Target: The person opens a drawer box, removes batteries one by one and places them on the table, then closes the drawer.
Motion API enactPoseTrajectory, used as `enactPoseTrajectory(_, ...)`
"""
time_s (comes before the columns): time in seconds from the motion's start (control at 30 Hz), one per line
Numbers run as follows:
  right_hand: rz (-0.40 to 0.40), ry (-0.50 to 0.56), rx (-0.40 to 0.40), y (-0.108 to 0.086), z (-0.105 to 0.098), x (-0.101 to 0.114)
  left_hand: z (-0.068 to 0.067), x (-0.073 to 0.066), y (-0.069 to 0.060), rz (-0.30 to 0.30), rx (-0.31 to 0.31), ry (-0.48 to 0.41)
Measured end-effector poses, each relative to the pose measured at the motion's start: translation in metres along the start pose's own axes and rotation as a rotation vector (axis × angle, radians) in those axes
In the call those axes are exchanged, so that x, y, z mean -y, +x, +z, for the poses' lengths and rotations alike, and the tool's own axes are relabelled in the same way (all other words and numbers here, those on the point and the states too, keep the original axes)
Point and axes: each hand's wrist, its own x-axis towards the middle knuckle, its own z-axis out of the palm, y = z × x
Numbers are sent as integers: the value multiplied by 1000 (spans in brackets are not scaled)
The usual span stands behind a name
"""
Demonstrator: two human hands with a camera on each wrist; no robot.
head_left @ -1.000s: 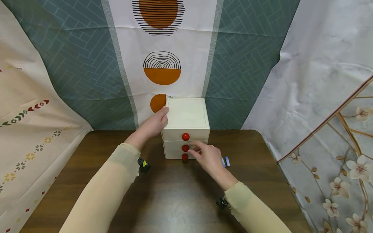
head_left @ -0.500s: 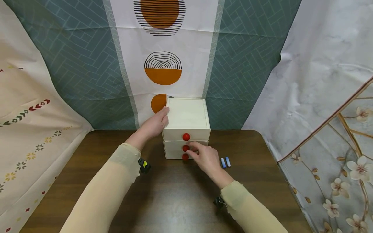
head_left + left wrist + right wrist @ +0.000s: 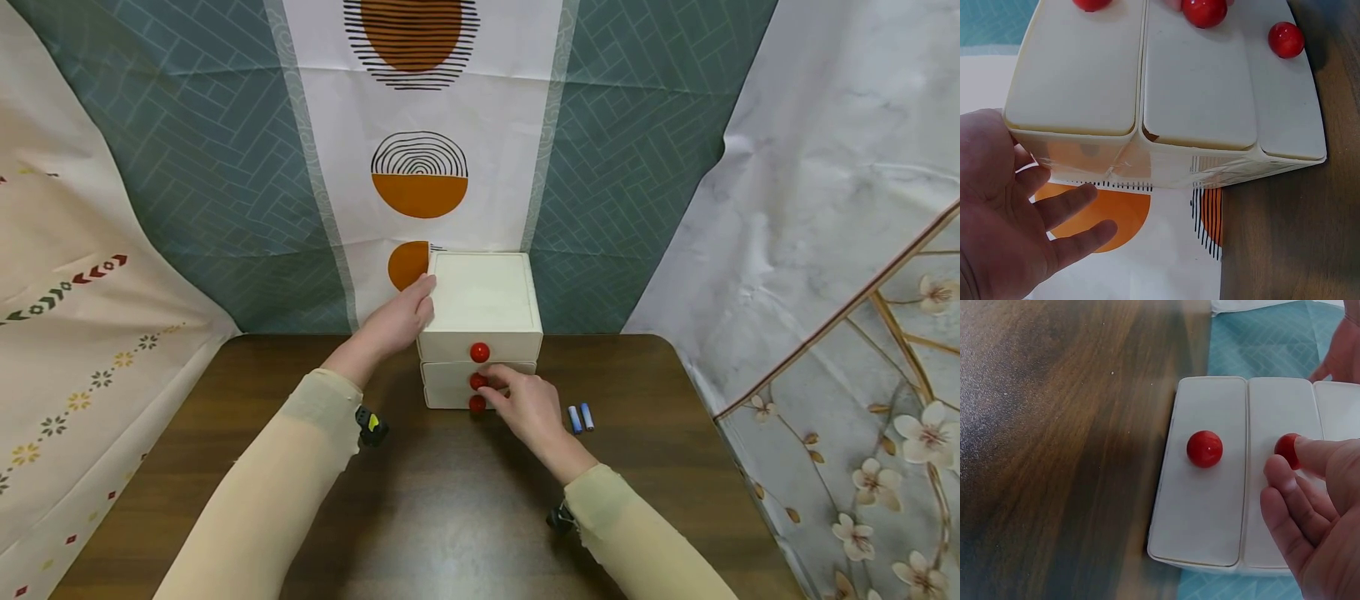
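Observation:
A small white drawer unit [image 3: 483,292] has three stacked drawers, each with a round red knob. My left hand [image 3: 393,325] lies against the unit's left side near the top; in the left wrist view its fingers [image 3: 1072,206] are spread, some held off the side wall. With thumb and finger, my right hand [image 3: 534,410] pinches the middle drawer's red knob [image 3: 1286,450]. Its other fingers [image 3: 1288,519] curve loosely in front of the drawer face. The top knob [image 3: 480,352] and bottom knob [image 3: 1204,449] are untouched. All three drawers appear closed.
Two small blue-and-white cylinders, which look like batteries [image 3: 574,419], lie on the brown wooden table [image 3: 450,500] right of the unit. A patterned cloth [image 3: 630,208] hangs directly behind it. Other cloths hang at the left and right.
My right hand has shifted slightly left and its thumb and finger have come onto the middle knob. Both small cylinders now show fully. The left hand and the drawers have stayed put.

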Motion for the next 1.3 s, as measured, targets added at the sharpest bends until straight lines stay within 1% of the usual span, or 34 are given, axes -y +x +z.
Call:
enactPoseTrajectory(0.43, -25, -20, -57, -1, 5, 2, 0, 1, -1, 32, -14, 13)
enactPoseTrajectory(0.8, -12, -25, -48, -1, 8, 2, 0, 0, -2, 20, -9, -3)
enactPoseTrajectory(1.3, 5, -20, -63, -2, 10, 3, 0, 0, -2, 12, -7, -4)
